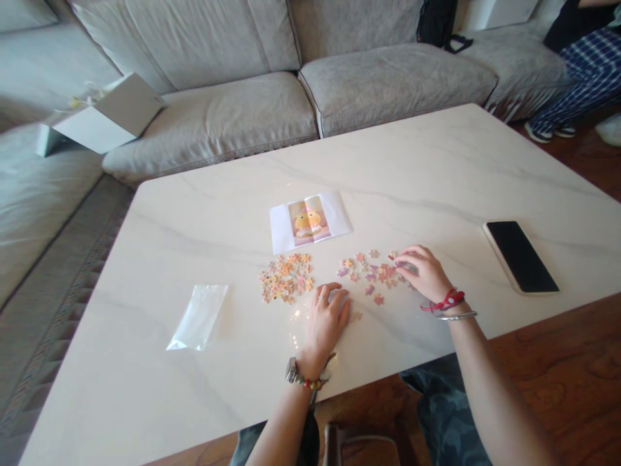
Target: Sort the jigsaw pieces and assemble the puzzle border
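Note:
My right hand [423,268] is over the right edge of a loose spread of pink and purple jigsaw pieces [371,272]. Its thumb and fingers close on a purplish jigsaw piece [400,264], partly hidden by the fingertips. My left hand [328,314] rests on the table with bent, slightly parted fingers and no piece visible in it. It lies between that spread and a denser pile of orange and yellow jigsaw pieces [287,278]. Behind both groups is a creased paper sheet [281,228] with a picture of a yellow figure.
A clear plastic bag [200,317] lies at left on the white marbled table [417,175]. Toward the right edge is a phone [522,257]. Beyond stands a grey sofa [233,116] with a white box [114,113] and black bag [436,22]. Another person's checked trousers [582,81] show far right.

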The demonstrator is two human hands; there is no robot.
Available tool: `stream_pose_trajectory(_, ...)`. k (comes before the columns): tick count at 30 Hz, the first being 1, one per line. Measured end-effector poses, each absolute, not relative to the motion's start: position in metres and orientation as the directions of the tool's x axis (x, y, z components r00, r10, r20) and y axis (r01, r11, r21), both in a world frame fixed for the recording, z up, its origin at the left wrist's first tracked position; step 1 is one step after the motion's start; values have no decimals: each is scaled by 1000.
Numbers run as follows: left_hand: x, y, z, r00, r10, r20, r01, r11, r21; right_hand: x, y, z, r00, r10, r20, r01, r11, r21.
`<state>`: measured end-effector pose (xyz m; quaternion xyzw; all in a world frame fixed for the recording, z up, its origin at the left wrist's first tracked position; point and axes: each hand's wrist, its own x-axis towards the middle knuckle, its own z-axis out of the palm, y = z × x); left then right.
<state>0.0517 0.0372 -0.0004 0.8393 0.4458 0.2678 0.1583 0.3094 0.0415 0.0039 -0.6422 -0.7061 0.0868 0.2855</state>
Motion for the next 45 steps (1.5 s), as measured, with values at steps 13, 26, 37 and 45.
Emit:
stream_pose_trajectory(13,46,36,1,449,840,305,679,-542,495,302,37,7,-103,969,226,813,212,-542)
stream_pose_trajectory(26,41,38,5,431,845,316,706,-534,466,273,21,10,-305,936,174,815,352,-460)
stream_pose_trajectory(37,42,38,3,423,852,308,715,-523,463,289,34,14,-129,956,264,780,262,-568)
stream_pose_trajectory(45,44,41,2,412,848,332,702,-528,478,294,55,-3,149,947,285,893,-5,-450)
